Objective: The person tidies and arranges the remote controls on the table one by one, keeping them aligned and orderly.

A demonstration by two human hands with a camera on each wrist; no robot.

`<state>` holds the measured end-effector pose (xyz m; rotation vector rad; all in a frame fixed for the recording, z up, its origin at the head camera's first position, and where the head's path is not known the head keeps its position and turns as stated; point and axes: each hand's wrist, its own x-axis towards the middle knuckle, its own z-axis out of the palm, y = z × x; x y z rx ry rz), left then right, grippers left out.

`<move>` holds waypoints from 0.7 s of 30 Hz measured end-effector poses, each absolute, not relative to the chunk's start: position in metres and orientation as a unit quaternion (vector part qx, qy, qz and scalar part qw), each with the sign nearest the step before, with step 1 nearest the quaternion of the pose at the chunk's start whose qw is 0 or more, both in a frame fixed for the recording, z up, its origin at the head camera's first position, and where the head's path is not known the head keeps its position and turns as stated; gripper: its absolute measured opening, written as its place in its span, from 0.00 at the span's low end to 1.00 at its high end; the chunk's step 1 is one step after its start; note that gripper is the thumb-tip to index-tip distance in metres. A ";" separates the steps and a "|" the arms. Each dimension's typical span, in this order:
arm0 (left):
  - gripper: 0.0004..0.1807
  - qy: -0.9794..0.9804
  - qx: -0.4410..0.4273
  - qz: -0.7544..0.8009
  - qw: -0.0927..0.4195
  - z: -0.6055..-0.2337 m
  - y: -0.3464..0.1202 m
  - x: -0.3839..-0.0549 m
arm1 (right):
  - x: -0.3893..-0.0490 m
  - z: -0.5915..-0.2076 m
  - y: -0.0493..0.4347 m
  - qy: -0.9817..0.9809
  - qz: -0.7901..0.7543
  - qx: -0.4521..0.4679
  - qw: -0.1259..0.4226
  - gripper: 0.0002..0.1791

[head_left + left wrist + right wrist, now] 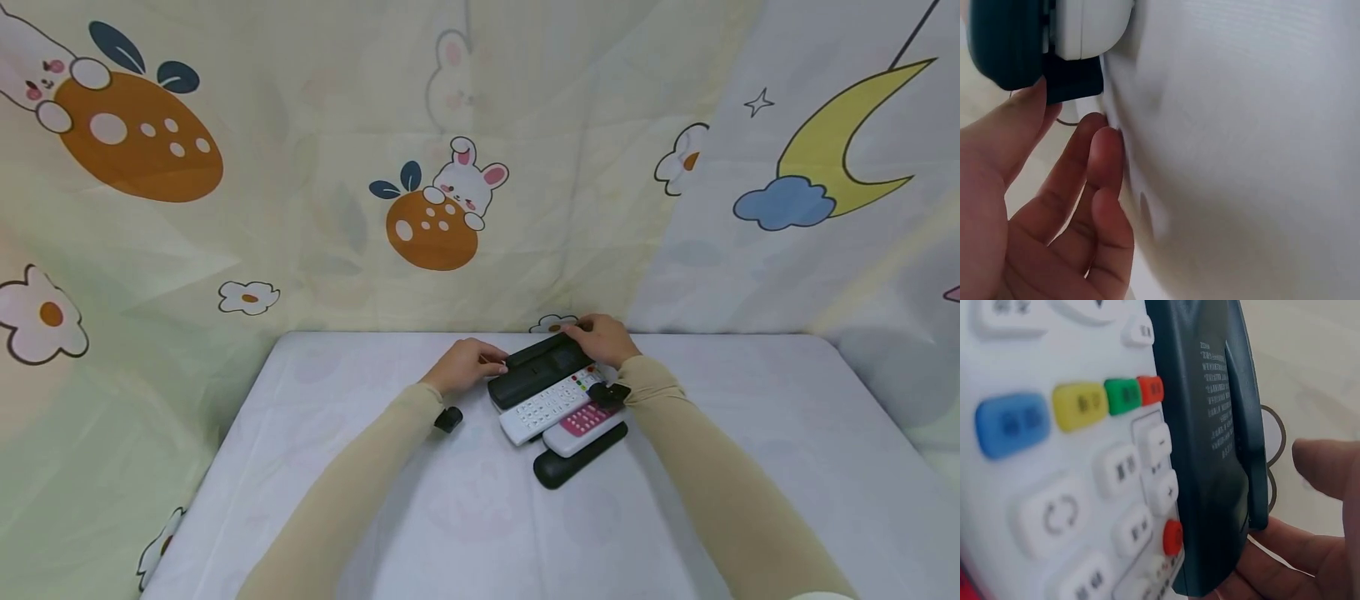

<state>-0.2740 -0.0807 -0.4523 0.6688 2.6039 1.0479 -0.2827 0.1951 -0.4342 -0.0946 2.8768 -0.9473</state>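
Observation:
Several remote controls lie side by side at a slant in the head view. At the back is a black remote [542, 371] with its printed underside [1204, 425] up. A white remote [551, 404] with coloured keys comes after it, then a white remote with a pink key panel [588, 418]. Nearest the front is another black remote [577, 458]. My left hand [468, 365] touches the back remotes' left end with the thumb [1025, 115], the other fingers loosely bent. At the far right end, my right hand [606, 340] rests its fingers against the dark remote, thumb apart.
A white cloth covers the table [450, 517]. Behind it hangs a patterned curtain [315, 192], close to the table's back edge. A small black wrist camera [448, 419] sits at the left cuff, and another [609, 394] overhangs the remotes at the right.

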 end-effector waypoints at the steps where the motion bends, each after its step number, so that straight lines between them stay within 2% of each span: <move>1: 0.16 0.895 0.229 0.361 0.123 -0.452 -0.080 -0.273 | -0.282 -0.434 0.194 0.947 -0.316 -0.028 0.051 0.31; 10: 0.12 0.897 0.219 0.372 0.093 -0.449 -0.081 -0.269 | -0.277 -0.431 0.189 0.937 -0.348 -0.012 0.028 0.27; 21: 0.13 0.892 0.239 0.381 0.038 -0.446 -0.091 -0.270 | -0.277 -0.429 0.186 0.933 -0.358 -0.037 -0.035 0.22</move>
